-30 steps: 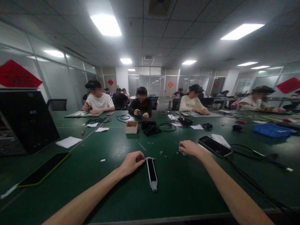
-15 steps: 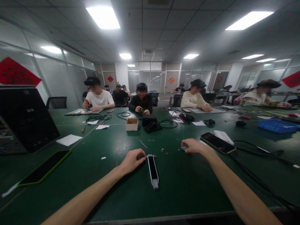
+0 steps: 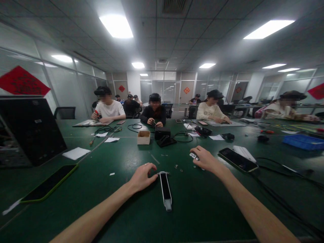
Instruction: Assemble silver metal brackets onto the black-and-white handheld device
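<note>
The slim black device lay flat on the green tabletop, its long axis pointing away from the person. The left hand rested loose beside its far end. The right hand pinched a small white part.

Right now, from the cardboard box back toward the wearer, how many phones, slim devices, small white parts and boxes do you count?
Phones: 2 (green-cased phone, black phone)
Slim black-and-white device: 1
Small white part in right hand: 1
Cardboard box: 1
Total: 5
</note>
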The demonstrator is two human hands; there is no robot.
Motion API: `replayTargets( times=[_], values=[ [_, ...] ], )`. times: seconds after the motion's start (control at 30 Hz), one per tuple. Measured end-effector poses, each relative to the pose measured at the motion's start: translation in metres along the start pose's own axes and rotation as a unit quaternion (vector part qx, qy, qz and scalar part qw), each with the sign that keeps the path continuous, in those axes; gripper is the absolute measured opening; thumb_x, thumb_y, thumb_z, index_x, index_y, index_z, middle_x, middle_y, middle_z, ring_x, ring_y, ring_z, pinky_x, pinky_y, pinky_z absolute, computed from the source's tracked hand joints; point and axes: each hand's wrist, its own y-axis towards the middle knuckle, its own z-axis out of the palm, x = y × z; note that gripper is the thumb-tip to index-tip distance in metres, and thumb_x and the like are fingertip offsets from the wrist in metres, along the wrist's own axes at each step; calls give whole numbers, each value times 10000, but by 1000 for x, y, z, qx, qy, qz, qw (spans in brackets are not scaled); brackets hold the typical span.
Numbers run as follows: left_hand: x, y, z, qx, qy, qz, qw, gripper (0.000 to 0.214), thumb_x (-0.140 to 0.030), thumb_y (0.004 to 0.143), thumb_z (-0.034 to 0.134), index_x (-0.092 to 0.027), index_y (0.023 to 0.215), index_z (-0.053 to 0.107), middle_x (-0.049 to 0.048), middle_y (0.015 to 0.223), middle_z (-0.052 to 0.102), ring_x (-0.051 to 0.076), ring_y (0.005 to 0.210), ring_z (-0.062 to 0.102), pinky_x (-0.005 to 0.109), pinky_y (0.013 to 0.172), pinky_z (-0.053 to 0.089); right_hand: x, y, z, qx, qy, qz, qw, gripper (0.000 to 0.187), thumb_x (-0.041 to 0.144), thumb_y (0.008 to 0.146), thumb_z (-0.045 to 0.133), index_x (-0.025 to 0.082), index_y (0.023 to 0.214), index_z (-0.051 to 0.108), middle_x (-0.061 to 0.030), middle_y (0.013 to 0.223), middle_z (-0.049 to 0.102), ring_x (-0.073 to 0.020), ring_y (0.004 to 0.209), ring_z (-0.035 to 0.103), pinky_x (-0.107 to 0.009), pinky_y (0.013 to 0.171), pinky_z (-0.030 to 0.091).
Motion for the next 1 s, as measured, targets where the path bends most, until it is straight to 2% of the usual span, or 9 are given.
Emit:
replayTargets(
  times=[0.1,0.2,0.33,0.4,0.5,0.6,0.67,0.77,1.0],
  values=[
    [-8,-1,-3,-62,27,18,998,264,-346,836,595,-179,1041,597,68,1022,630,198,840,588,327,752,466,38,-4,17,-94,54,-138,984,415,118,796,552,162,1208,564,-110,1109,547,-228,1016,553,-382,915,485],
    [-16,-5,-1,-84,0,52,995,235,-363,857,579,-174,996,597,53,948,632,179,795,577,301,724,460,85,-13,36,-169,100,-264,944,437,138,844,537,164,1280,506,-127,1116,540,-235,1017,549,-375,858,534],
    [-26,-10,5,-82,-66,118,987,220,-342,913,489,-156,861,593,29,782,599,146,695,544,259,653,434,127,-22,53,-221,144,-349,899,513,133,873,500,143,1375,394,-132,1092,534,-227,1008,550,-343,823,555],
    [-28,-10,5,-92,-89,114,985,249,-340,930,448,-152,842,586,23,749,587,136,658,530,249,622,418,132,-23,55,-223,155,-354,895,524,153,887,499,141,1393,365,-135,1104,529,-224,1010,553,-342,824,555],
    [-26,-6,0,-113,-115,51,986,264,-366,936,426,-158,874,578,11,745,590,133,638,532,243,601,411,123,-19,52,-211,145,-333,908,487,232,899,531,145,1360,400,-146,1134,535,-236,1014,555,-372,829,547],
    [-17,-1,-7,-121,-107,-35,986,281,-360,907,469,-161,1096,526,-20,719,591,134,604,538,245,592,412,107,-14,44,-170,118,-281,937,367,239,902,515,153,1258,502,-141,1115,573,-245,1015,556,-405,856,519],
    [-9,1,-12,-88,-79,-72,990,335,-353,896,484,-158,1167,502,-33,681,594,141,588,542,250,586,409,97,-12,40,-122,96,-242,958,281,209,901,495,152,1167,564,-128,1081,601,-237,988,563,-404,860,502],
    [0,1,-15,-26,-45,-94,994,286,-346,878,508,-171,1090,585,-7,736,645,153,643,584,255,616,436,88,-10,37,-50,66,-206,975,230,187,886,500,149,1089,601,-108,1045,619,-224,949,566,-384,840,491],
    [2,2,-8,28,-13,-91,995,278,-300,878,495,-180,1049,678,36,928,716,180,786,647,280,717,476,92,-9,39,38,18,-184,982,146,199,879,516,151,949,635,-89,970,616,-208,897,552,-333,778,461]
  ],
)
